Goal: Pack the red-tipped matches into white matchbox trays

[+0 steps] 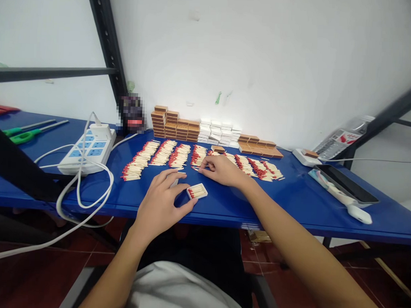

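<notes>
No words or numbers can be read. The bottle (pixel 346 136) near the back edge of the blue table (pixel 228 208), toward its right end, has a label (pixel 343 138) with red marks, too blurry to read.

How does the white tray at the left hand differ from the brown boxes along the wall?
The white tray is open, showing matches; the brown boxes are stacked, contents hidden. The white tray is near the table's front edge, by the left hand; the brown boxes stand at the back. Both are rectangular.
</notes>
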Demonstrator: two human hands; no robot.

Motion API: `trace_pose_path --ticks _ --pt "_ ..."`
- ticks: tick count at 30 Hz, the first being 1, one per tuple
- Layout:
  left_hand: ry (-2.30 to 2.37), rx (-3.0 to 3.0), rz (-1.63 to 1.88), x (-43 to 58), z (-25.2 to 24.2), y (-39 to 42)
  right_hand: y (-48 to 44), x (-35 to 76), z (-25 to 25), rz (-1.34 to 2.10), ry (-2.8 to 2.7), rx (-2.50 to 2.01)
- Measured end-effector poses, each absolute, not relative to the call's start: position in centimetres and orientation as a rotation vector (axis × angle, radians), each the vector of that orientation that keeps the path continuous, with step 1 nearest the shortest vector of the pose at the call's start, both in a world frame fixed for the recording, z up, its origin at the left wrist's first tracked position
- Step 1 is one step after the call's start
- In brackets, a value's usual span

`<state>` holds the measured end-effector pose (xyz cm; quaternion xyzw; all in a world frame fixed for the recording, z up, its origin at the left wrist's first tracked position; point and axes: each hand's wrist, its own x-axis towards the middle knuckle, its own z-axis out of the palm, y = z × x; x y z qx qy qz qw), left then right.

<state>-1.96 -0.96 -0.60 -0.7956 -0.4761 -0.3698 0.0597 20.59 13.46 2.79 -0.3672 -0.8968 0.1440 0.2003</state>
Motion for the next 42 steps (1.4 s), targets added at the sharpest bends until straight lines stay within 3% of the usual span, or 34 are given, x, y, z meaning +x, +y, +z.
trace_pose_path --ticks 42 --pt "-1.459 -2.406 -1.121 -2.0 -0.6 -1.0 13.7 20.1 2.4 0.446 -2.545 -1.012"
